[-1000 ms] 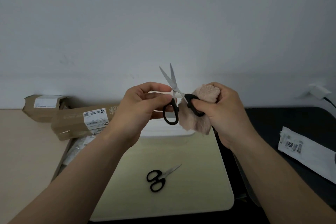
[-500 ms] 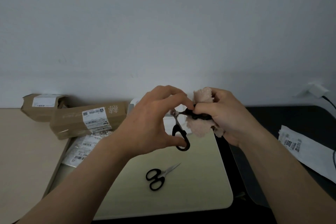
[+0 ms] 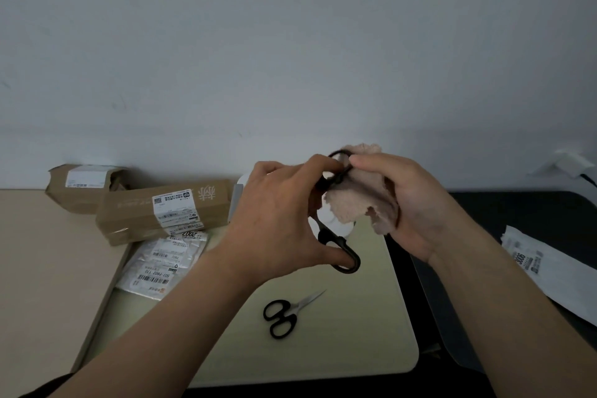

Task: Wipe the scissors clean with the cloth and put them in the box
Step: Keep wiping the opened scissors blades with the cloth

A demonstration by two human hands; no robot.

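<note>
Whereas a second ago the scissors (image 3: 342, 252) stood upright with their blades open and pointing at the ceiling, they are now turned over. The handles are spread wide, one black loop up against the cloth (image 3: 358, 200) and the other hanging low over the far part of the mat (image 3: 371, 333). The left hand (image 3: 281, 223) has swung round with them. Its fingers are curled about the pivot and the lower handle, one digit hooked through the low loop, so it grips the scissors in the air in front of the box (image 3: 236, 203). The right hand (image 3: 416, 203) has the cloth bunched in its palm, with its thumb pressing the upper loop into the fabric. The blades have gone out of sight behind the left hand. They are probably inside the fold of the cloth, but I cannot tell for sure.

My reading is that the wiping has gone from the blades' outer faces to the handle and pivot, so cleaning is under way rather than finished. Nothing has gone into the box, which stands at the mat's far edge, mostly hidden by the hands. A second pair (image 3: 284, 315) lies flat near the middle of the mat, blades closed and untouched, and will likely need the same wipe.
</note>
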